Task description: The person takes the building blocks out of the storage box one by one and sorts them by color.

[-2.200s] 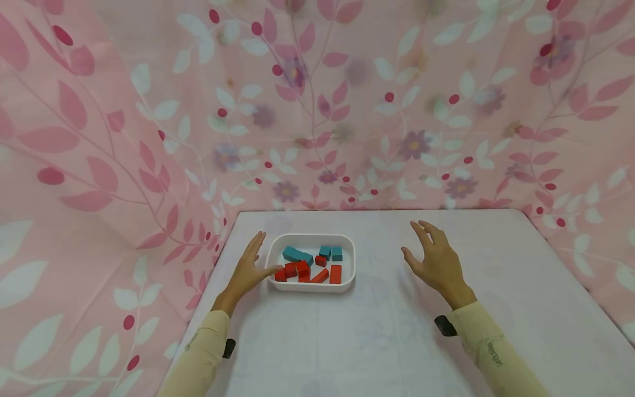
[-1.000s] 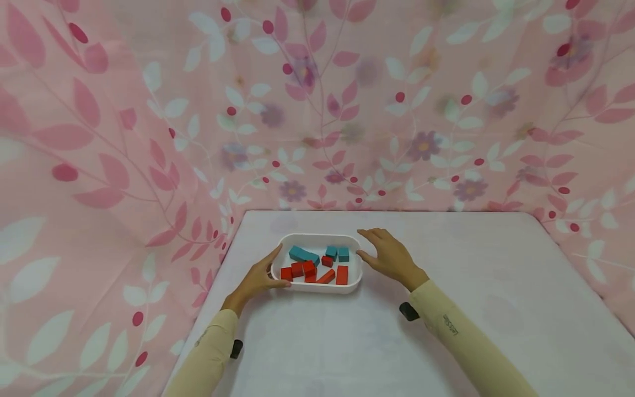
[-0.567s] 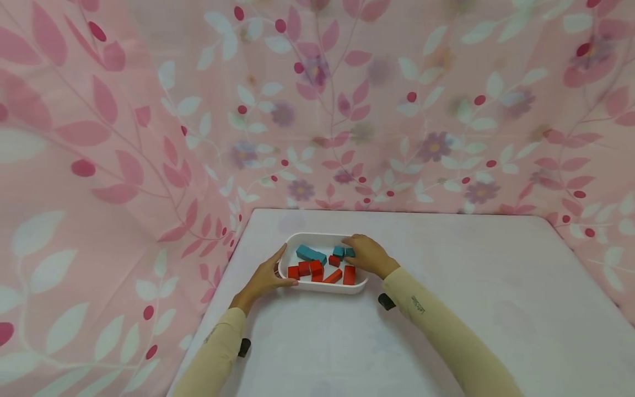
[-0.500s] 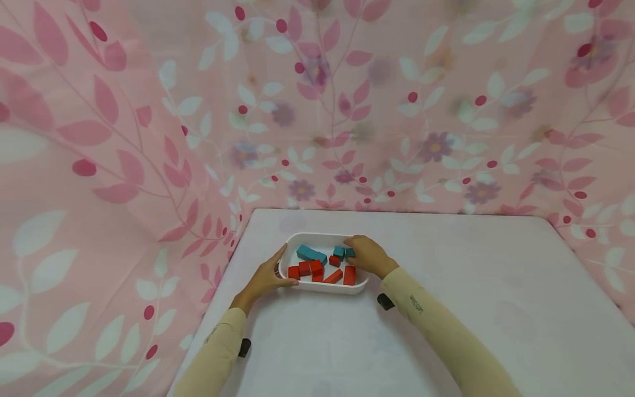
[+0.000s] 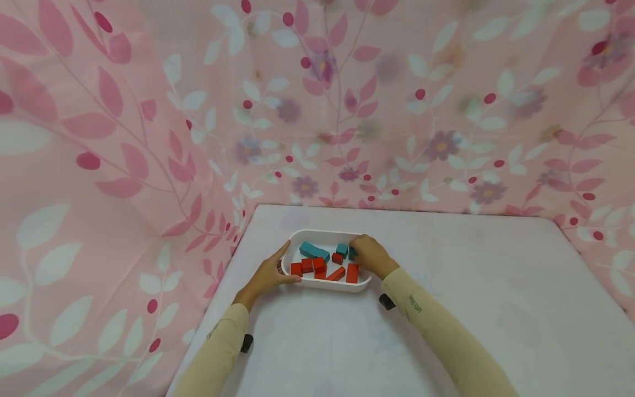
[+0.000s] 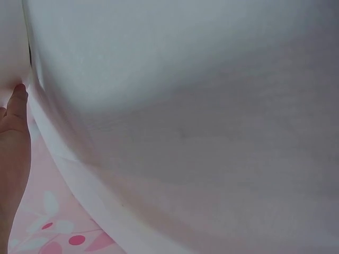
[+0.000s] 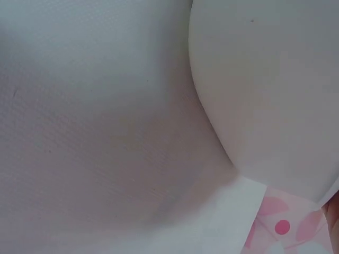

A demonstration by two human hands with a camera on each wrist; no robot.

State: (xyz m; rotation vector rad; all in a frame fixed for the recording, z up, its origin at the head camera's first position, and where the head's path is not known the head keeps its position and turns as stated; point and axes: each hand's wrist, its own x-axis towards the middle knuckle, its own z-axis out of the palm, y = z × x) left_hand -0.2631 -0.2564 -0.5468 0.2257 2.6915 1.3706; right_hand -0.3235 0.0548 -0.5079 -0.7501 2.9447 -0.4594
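- Head view, lower centre: white tray (image 5: 329, 285), red blocks (image 5: 352, 273) and blue blocks (image 5: 315, 251) inside.
- Left hand (image 5: 264, 275): clamped on tray's left end; steady hold advised.
- Right hand (image 5: 373, 255): at rightmost blue block (image 5: 352, 254); whether pinching, cannot tell; opposite faces should suit best.

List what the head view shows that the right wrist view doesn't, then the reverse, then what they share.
Head view only: the left hand gripping one end of the white tray, the red blocks and teal blocks inside it, and both sleeves.

Right wrist view only: a small dark speck on the tray's outside, seen up close.

Both: the tray, the white tabletop, the pink patterned fabric and the right hand, just a sliver in the wrist view.
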